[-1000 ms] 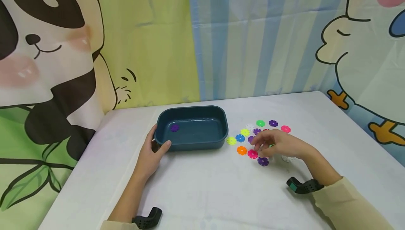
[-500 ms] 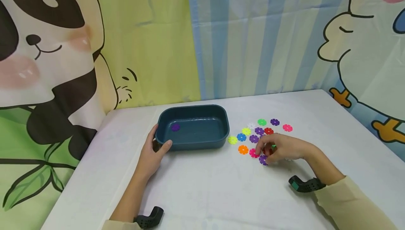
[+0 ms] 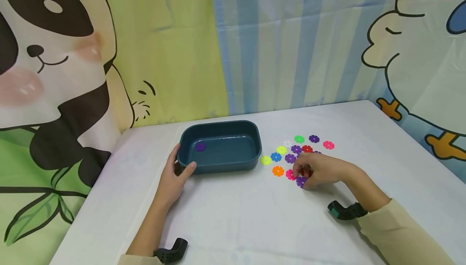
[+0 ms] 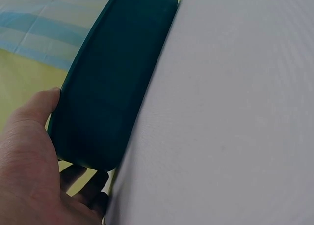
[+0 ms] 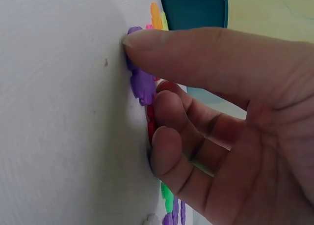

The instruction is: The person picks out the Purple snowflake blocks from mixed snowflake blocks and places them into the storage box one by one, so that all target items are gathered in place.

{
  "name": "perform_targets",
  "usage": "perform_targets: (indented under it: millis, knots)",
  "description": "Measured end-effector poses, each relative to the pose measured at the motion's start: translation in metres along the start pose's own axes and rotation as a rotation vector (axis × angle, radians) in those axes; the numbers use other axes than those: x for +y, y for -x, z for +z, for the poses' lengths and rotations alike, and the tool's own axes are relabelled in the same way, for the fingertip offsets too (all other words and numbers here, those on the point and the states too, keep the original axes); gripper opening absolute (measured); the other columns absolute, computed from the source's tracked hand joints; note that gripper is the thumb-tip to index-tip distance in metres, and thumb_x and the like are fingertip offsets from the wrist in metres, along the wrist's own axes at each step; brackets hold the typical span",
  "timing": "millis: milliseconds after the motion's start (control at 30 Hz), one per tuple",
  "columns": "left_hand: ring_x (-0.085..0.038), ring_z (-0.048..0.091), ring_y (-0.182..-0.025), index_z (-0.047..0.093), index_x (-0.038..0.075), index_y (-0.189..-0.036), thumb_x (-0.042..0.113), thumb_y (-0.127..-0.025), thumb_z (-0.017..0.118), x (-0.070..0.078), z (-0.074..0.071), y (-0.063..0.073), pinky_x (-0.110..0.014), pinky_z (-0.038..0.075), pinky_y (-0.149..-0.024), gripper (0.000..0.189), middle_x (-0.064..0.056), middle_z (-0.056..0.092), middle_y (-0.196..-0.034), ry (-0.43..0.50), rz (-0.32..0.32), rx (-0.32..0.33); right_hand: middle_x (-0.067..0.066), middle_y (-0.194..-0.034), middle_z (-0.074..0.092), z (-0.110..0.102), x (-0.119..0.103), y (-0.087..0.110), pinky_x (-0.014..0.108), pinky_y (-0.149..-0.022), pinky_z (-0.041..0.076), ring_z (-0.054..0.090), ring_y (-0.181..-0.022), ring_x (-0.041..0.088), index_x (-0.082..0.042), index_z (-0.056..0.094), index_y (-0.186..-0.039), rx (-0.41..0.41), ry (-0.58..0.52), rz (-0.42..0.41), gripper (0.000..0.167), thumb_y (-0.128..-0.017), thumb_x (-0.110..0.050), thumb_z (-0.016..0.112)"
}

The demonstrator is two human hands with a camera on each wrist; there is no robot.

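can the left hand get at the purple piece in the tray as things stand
Probably yes. The left hand grips the near-left corner of the open tray, and the purple piece lies uncovered just inside that corner.

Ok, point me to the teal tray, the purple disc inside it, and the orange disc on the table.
teal tray (image 3: 255,160), head view, front wall near right corner.
purple disc (image 3: 200,147), head view, its centre.
orange disc (image 3: 278,171), head view, its centre.

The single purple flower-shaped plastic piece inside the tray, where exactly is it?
In the head view, the purple flower-shaped plastic piece lies on the dark teal tray floor, near its left end, by the left hand.
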State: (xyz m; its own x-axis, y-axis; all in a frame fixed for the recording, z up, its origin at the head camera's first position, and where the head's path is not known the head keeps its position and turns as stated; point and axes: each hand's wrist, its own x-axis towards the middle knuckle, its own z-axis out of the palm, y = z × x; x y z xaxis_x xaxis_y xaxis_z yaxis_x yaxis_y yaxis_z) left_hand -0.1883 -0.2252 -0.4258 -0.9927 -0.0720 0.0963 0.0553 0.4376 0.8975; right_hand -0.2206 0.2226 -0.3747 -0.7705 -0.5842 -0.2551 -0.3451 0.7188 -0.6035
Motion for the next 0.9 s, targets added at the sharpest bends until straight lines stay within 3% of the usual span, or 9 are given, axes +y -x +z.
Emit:
perform_targets:
  millis: [633, 900]
  knots:
    - [-0.036, 0.043, -0.148, 0.018, 0.031, -0.166, 0.043, -0.099, 0.069, 0.0016, 0.0015, -0.0008, -0.054, 0.031, -0.124, 0.085, -0.011, 0.028, -0.169, 0.002, 0.023, 0.004, 0.000, -0.096, 0.060, 0.0032, -0.0039, -0.0004, 0.026, -0.070, 0.054, 0.055, -0.085, 0.017, -0.018, 0.069, -0.098, 0.083, 0.053, 0.036, 0.034, -0.074, -0.021, 0.093]
    - [-0.037, 0.041, -0.149, 0.019, 0.029, -0.166, 0.042, -0.100, 0.068, 0.0021, 0.0008, 0.0005, -0.055, 0.028, -0.125, 0.084, -0.012, 0.028, -0.169, 0.010, 0.026, 0.005, 0.000, -0.094, 0.059, 0.0047, -0.0057, -0.0027, 0.024, -0.071, 0.054, 0.055, -0.086, 0.017, -0.019, 0.070, -0.093, 0.100, 0.080, 0.042, 0.028, -0.076, -0.021, 0.092]
